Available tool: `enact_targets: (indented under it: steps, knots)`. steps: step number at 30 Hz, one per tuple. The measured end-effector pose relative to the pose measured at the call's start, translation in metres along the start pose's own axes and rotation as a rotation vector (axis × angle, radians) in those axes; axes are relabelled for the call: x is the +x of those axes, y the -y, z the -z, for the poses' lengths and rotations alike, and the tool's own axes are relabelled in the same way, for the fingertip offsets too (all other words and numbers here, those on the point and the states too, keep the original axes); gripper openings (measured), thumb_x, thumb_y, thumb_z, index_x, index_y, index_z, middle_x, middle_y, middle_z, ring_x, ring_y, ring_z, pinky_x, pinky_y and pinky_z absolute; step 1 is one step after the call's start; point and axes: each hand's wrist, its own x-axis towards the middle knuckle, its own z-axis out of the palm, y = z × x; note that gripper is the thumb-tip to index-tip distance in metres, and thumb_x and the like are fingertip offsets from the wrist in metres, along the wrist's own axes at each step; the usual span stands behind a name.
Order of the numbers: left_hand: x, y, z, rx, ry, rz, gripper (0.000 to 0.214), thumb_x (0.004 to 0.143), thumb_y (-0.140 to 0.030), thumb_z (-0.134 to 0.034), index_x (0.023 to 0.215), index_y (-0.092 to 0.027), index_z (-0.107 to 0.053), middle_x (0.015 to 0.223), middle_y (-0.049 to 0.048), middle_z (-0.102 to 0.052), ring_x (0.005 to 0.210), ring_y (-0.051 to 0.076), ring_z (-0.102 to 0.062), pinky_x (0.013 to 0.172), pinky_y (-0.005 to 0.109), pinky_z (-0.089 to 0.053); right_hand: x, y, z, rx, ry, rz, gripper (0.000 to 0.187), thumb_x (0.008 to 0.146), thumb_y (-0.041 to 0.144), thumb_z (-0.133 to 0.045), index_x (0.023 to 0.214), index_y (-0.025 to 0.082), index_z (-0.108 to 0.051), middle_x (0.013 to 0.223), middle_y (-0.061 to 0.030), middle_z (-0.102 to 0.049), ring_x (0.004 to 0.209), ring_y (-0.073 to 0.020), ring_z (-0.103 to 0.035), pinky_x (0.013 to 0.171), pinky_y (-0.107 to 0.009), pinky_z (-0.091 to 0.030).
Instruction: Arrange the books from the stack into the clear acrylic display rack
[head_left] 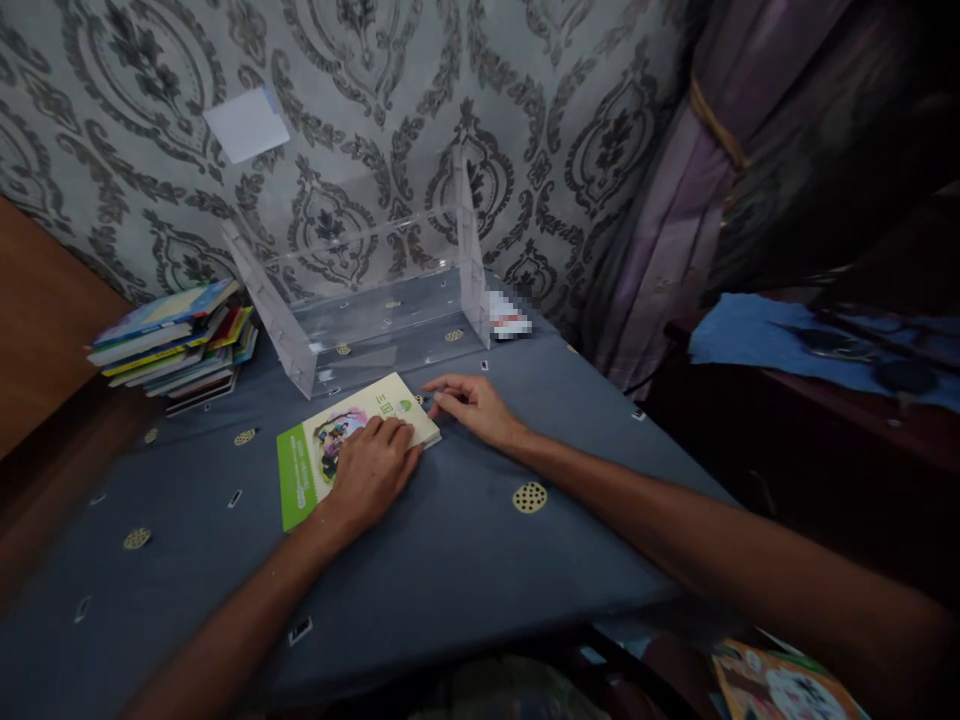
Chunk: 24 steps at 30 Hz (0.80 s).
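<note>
A thin book with a green spine edge and a cream cover lies flat on the blue-grey tablecloth. My left hand rests palm down on its cover, fingers stretched flat. My right hand touches the book's far right corner with its fingertips, fingers loosely extended. Just behind the book stands a clear acrylic book rack, with nothing on it, against the patterned wall.
A stack of several colourful books sits at the back left of the table. A purple curtain hangs at the right, with a dark side table and blue cloth beyond. More picture books lie low at the bottom right.
</note>
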Motion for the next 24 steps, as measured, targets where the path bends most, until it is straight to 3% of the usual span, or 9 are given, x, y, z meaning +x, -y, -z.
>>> enact_targets:
  steps: [7, 14, 24]
  knots:
    - [0.001, -0.001, 0.0, 0.004, -0.033, -0.002, 0.026, 0.1, -0.027, -0.042, 0.102, -0.018, -0.066, 0.109, 0.01, -0.07, 0.099, 0.025, -0.062, 0.074, 0.033, -0.049, -0.007, 0.008, 0.005, 0.078, 0.063, -0.013, 0.024, 0.083, 0.014, -0.054, 0.1, 0.016, -0.072, 0.072, -0.0003, -0.071, 0.066, -0.0118, -0.061, 0.065, -0.023, -0.046]
    - [0.003, -0.004, 0.007, 0.021, 0.04, 0.02, 0.028, 0.101, -0.027, -0.041, 0.103, -0.018, -0.067, 0.111, 0.0103, -0.07, 0.099, 0.025, -0.064, 0.07, 0.032, -0.048, -0.005, 0.009, 0.007, 0.122, 0.094, -0.01, 0.022, 0.085, 0.018, -0.055, 0.099, 0.014, -0.071, 0.072, -0.0003, -0.07, 0.059, -0.0092, -0.055, 0.057, -0.021, -0.043]
    - [0.004, -0.005, 0.01, 0.008, 0.078, 0.021, 0.031, 0.101, -0.024, -0.037, 0.102, -0.016, -0.067, 0.11, 0.0122, -0.069, 0.099, 0.027, -0.063, 0.069, 0.035, -0.05, -0.007, 0.012, 0.007, 0.079, 0.087, -0.007, 0.022, 0.084, 0.019, -0.056, 0.099, 0.016, -0.072, 0.077, -0.0024, -0.071, 0.061, -0.0096, -0.056, 0.059, -0.022, -0.045]
